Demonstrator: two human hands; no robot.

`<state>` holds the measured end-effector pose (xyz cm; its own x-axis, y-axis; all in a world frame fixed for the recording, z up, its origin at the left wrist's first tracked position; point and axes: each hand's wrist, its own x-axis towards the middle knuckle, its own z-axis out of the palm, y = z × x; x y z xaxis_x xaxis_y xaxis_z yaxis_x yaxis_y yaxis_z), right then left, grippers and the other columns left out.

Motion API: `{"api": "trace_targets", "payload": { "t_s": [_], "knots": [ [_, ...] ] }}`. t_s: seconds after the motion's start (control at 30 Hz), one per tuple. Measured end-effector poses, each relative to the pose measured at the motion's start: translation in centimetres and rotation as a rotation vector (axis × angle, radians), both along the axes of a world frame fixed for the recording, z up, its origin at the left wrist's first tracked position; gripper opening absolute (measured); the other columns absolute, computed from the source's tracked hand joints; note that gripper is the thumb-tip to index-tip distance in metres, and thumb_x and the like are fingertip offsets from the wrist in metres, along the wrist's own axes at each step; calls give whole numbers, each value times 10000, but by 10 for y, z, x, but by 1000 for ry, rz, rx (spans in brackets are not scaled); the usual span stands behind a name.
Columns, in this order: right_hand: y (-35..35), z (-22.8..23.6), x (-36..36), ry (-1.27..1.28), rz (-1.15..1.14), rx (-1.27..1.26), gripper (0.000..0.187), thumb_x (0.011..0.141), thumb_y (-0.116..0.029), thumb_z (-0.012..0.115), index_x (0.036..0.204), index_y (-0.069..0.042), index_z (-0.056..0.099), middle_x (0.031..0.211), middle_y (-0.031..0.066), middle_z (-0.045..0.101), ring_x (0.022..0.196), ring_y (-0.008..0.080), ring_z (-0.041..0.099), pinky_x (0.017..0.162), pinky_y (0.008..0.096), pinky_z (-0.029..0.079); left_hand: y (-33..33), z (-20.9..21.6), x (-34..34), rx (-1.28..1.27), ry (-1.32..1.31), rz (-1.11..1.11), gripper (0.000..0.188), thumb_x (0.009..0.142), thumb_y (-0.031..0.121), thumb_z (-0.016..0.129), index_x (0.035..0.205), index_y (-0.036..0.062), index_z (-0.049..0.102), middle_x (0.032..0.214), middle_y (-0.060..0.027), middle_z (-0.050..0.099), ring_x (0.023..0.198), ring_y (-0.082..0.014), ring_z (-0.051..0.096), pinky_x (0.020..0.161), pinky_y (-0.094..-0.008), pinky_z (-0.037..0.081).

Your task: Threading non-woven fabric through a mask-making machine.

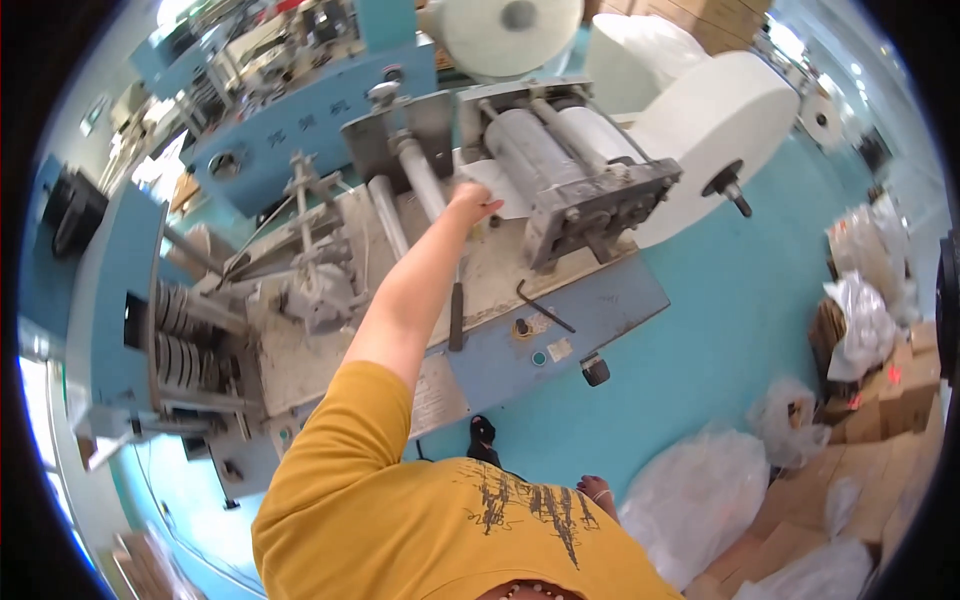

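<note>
My left hand (471,202) reaches out over the machine bed (500,258), fingers curled at the left edge of a white sheet (508,190). That sheet leads to a pair of rollers (535,148) in a dark metal frame (605,205). Some fingertips are hidden behind the hand. Just left of the hand, a pale bar (420,175) slopes down from an upright metal plate (370,155). A tool with a long black handle (456,318) lies near the bed's front edge. To its right rests an L-shaped black hex key (545,306). My right hand is out of view.
A large white roll (715,130) stands behind the rollers at right, its shaft (735,190) sticking out. Another white roll (510,35) is at the back. Round grey parts (185,360) fill the left end. Plastic bags (700,490) and cardboard boxes (890,420) lie at right.
</note>
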<state>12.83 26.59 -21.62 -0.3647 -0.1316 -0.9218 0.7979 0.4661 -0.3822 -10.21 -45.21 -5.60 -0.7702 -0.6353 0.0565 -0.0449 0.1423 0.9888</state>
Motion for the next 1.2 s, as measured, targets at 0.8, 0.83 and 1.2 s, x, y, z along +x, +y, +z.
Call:
{"api": "trace_targets", "payload": {
  "t_s": [0.8,0.83,1.2],
  "knots": [
    [-15,35,6,31,-111,70,217,808,-161,487,975,-21,485,739,110,561,569,199,552,500,346,499,85,112,34,311,-154,289,462,734,153,598,1135,-23,452,1043,-143,513,804,-284,568,560,-352,537],
    [-4,24,9,25,-143,64,217,810,-153,481,979,-17,485,745,117,561,576,207,555,498,352,499,98,118,32,318,-168,303,454,736,154,593,1127,-31,455,1035,-140,515,813,-285,566,547,-353,536],
    [-20,24,5,-4,-159,66,227,813,-139,468,989,4,482,787,139,579,626,246,585,514,371,514,68,94,28,486,-190,221,473,743,101,593,1161,-21,409,1136,-147,429,925,-277,511,574,-374,549]
  ]
}}
